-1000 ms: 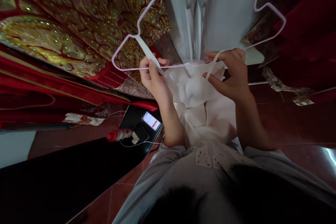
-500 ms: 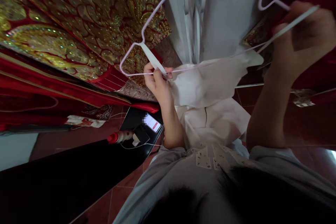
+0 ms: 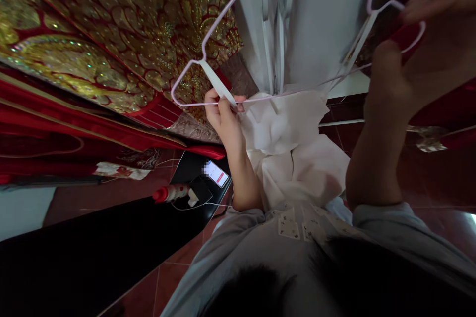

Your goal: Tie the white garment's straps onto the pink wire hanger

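A pale lilac clothes hanger (image 3: 226, 8) spans the upper middle, its top out of view. My left hand (image 3: 225, 119) is closed around its lower bar near the left corner, with a white strap (image 3: 215, 79) between the fingers. That strap loops over the hanger's left notch. At the right notch lies another white strap (image 3: 362, 42). My right hand (image 3: 441, 52) is beside the right corner, thumb and fingers spread around the hanger's end without gripping it. Below the bar hangs a white garment (image 3: 278, 124) on the straps.
Red and gold sequined fabric (image 3: 178, 20) hangs at the left. Grey doors with long handles (image 3: 275, 25) stand ahead. A black bench (image 3: 111, 237) at lower left carries a phone (image 3: 216, 174), a red-capped bottle (image 3: 169, 193) and a black box (image 3: 201, 189) with a cable.
My right hand has let go of the right strap, which has passed from the hand onto the hanger's right notch. The fingers have spread. My left hand stays in place.
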Motion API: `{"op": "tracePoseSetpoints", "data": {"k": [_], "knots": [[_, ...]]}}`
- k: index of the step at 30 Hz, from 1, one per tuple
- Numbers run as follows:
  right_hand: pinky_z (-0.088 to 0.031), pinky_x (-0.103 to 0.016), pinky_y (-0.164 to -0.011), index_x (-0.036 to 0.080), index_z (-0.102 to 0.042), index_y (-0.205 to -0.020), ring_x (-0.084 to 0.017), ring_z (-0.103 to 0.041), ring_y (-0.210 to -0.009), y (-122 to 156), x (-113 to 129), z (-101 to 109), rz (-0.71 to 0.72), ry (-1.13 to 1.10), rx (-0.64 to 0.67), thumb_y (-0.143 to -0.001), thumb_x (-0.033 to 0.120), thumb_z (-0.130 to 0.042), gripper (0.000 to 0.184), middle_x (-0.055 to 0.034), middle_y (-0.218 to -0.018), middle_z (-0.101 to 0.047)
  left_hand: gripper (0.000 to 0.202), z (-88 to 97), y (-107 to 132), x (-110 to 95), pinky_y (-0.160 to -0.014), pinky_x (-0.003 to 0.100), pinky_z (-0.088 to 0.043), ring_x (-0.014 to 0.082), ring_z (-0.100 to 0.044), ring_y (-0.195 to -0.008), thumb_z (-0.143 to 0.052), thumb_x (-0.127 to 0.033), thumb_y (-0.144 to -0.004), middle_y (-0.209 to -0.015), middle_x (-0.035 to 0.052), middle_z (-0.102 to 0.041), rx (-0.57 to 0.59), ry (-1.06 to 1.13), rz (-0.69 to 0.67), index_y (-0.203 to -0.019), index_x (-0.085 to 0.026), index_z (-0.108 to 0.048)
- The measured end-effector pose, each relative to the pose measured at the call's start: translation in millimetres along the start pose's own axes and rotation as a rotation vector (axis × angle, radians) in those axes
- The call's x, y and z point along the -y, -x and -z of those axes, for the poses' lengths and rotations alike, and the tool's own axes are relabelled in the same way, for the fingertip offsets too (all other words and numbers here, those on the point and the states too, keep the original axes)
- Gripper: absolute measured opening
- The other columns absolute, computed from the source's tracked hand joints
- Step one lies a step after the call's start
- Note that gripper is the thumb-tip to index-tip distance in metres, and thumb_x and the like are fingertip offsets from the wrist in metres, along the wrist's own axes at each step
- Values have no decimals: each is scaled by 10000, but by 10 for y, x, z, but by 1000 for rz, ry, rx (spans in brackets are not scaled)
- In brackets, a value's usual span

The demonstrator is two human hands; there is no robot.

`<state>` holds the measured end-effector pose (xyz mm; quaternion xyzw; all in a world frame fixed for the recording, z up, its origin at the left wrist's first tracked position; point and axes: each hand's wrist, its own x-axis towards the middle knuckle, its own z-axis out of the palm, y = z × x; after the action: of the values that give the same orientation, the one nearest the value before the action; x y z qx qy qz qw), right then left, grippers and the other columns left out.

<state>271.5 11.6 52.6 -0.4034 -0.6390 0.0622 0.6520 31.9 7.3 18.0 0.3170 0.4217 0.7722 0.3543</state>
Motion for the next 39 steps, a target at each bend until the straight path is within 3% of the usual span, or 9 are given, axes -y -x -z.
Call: {"op": "tracePoseSetpoints", "data": {"k": [3,5,7,10,14,22,28,33,39], "knots": [[-605,-493,-901,390,-729,-1140,-267,-706,-1006,237,134,-146,154,29,165,-1004,438,-630,176,-28,-1061,-724,175,26,-10,24,-580,259,-411,125,-499,-526,-525,-114,-1027,-669,-48,-613,5,-10,-25,-907,-239,-499],[-587,-524,-939,393,-719,-1209,-277,-720,-997,380,150,-270,154,84,433,-977,411,-658,240,-19,-1065,-774,128,73,-13,56,-601,262,-430,127,-514,-545,-564,-174,-1035,-690,-36,-632,33,-27,-40,-933,-237,-520],[-548,-562,-1010,366,-714,-1251,-294,-713,-1042,499,116,-391,109,177,519,-966,409,-663,293,-26,-1097,-788,85,137,-11,91,-667,274,-484,135,-582,-612,-602,-247,-1048,-758,-11,-673,82,-46,-50,-981,-231,-553],[-505,-573,-1060,337,-709,-1273,-297,-696,-1082,628,75,-529,49,222,433,-992,410,-611,307,-36,-1164,-789,123,233,4,106,-865,314,-554,165,-708,-902,-682,-269,-1029,-1024,46,-730,46,-29,-183,-1103,-228,-593],[-487,-584,-1082,347,-693,-1305,-302,-695,-1100,701,113,-613,60,180,406,-996,410,-600,329,-31,-1189,-794,252,299,19,50,-988,313,-532,169,-654,-1171,-782,-193,-968,-1253,66,-672,-143,-89,-419,-1170,-233,-638],[-470,-609,-1106,366,-713,-1283,-307,-698,-1087,687,61,-585,39,185,397,-1001,438,-597,313,-29,-1190,-799,326,292,53,58,-730,277,-488,131,-571,-711,-784,-421,-991,-761,-7,-604,115,-185,-259,-799,-195,-651],[-502,-533,-1009,339,-743,-1228,-273,-694,-1004,582,16,-475,87,211,387,-989,380,-639,263,-23,-1111,-807,382,444,152,-378,-590,289,-384,138,-493,-626,-820,-529,-946,-732,35,-650,428,-365,-77,-807,-176,-781],[-487,-509,-1016,326,-741,-1246,-267,-688,-1016,559,2,-443,102,181,403,-991,354,-645,274,-26,-1130,-804,265,484,68,-689,-476,300,-213,99,-325,-510,-783,-500,-972,-864,37,-730,325,-117,-173,-962,-239,-827],[-483,-495,-995,317,-727,-1286,-264,-700,-1051,588,-23,-427,109,172,426,-1001,351,-624,306,-32,-1188,-805,518,538,-265,-803,-481,282,-326,109,-629,-708,-259,-424,-1174,-1407,-9,-741,124,40,-92,-1220,-300,-760]]}}
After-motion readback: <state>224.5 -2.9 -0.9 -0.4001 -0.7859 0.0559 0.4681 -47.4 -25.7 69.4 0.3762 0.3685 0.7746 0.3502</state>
